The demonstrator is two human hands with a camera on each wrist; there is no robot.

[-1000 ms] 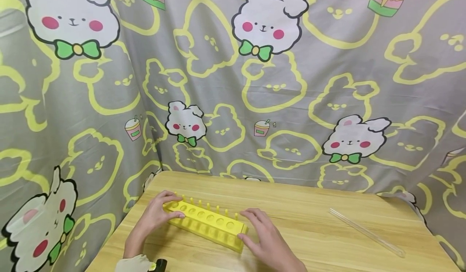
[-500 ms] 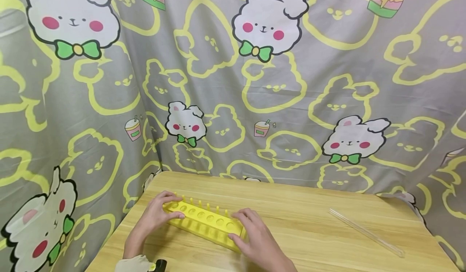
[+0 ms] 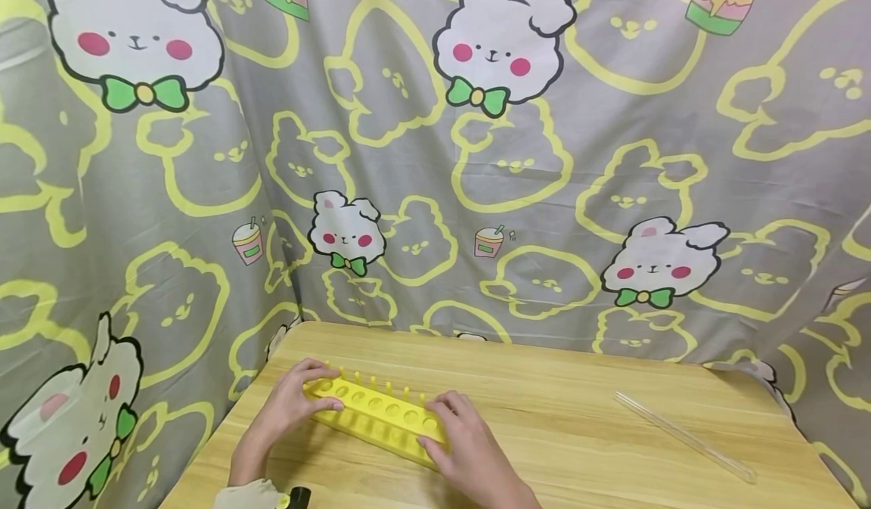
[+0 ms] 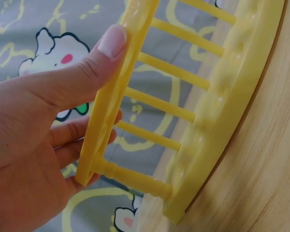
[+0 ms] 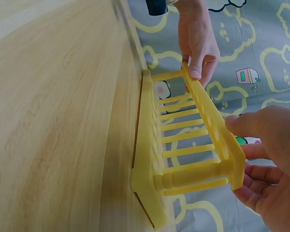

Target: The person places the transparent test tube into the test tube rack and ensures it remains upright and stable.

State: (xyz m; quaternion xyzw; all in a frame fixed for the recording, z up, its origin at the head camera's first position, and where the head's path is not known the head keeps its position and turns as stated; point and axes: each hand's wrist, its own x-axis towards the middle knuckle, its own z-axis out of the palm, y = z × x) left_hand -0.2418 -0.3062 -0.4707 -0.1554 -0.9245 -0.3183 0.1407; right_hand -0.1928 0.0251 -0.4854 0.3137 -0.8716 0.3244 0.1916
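A yellow plastic test tube rack (image 3: pixel 382 405) stands slantwise on the wooden table, with a row of round holes in its top plate and pegs along its back. My left hand (image 3: pixel 289 403) grips the left end of the top plate. In the left wrist view the thumb (image 4: pixel 112 42) lies on one face of that plate, the other fingers behind it. At the opposite end, my right hand (image 3: pixel 469 445) holds the top plate. The right wrist view shows its thumb (image 5: pixel 246 123) on the plate's upper face and fingertips at the far edge. No tubes sit in the rack.
A clear glass tube (image 3: pixel 683 438) lies at an angle on the right part of the table (image 3: pixel 578 395). A grey patterned cloth (image 3: pixel 408 153) hangs behind the table and along its left side. A black object (image 3: pixel 299 497) shows at the left sleeve.
My right hand has shifted left, further over the rack's right end, and covers more of it. The left hand and the glass tube have stayed in place.
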